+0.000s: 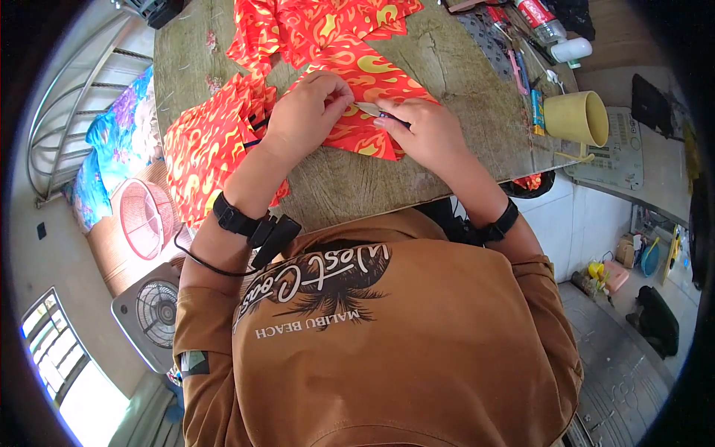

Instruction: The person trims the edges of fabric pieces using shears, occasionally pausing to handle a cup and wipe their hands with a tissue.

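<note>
A red cloth piece with yellow flame print [376,71] lies on the wooden table in front of me. My left hand [313,108] rests over its left part, fingers curled and pinched at the cloth. My right hand [424,127] comes in from the other side, closed around a small snipping tool [369,109] with a pale metal blade and dark blue handle. The blade points toward my left fingertips, close over the cloth. Beside my left forearm sits a stack of similar flame-print pieces [205,145]. Further flame-print cloth [313,26] is heaped at the far edge.
On the table's right side stand a yellow cup [577,119], a white bottle [571,50], a red-labelled bottle [540,18] and several pens and tools. A pink basket [145,220] and a grey fan [153,313] are to the left below the table [469,134].
</note>
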Demonstrator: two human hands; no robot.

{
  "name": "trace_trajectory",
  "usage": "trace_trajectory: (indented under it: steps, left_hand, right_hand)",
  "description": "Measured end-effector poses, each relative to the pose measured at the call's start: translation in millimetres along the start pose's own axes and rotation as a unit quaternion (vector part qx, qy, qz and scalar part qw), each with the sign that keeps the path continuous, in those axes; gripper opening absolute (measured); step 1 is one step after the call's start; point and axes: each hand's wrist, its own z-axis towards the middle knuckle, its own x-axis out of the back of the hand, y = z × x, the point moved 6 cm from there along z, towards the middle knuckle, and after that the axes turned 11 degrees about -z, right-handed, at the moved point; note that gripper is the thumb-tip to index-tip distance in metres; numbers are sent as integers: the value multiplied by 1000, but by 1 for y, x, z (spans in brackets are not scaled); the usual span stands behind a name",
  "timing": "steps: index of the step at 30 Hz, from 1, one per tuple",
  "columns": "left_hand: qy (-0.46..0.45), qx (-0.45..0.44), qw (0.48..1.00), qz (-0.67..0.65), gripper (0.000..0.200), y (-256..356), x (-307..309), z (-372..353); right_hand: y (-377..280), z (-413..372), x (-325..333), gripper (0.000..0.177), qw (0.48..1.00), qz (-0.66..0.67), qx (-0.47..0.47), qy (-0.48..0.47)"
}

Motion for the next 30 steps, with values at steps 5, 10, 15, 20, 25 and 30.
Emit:
trace_trajectory:
  steps: [5,10,15,20,25,30]
  left_hand:
    - [0,13,1000,-3,13,-1,1,0]
    - [-4,32,999,2,14,-2,0,0]
    - [-3,24,1000,8,14,-3,0,1]
    - [1,22,1000,13,14,-2,-1,1]
    - [8,18,1000,13,15,-3,0,0]
    - [53,5,998,-27,14,-4,14,1]
  right_hand:
    - [0,1,1,34,1000,14,3,4]
    - [0,1,3,34,1000,25,-1,7]
    - [-2,1,3,34,1000,5,-5,6]
    - [0,0,-1,33,1000,-9,-10,-7]
    - [-2,0,0,33,1000,-10,-2,4]
    - [2,0,0,32,1000,10,4,24]
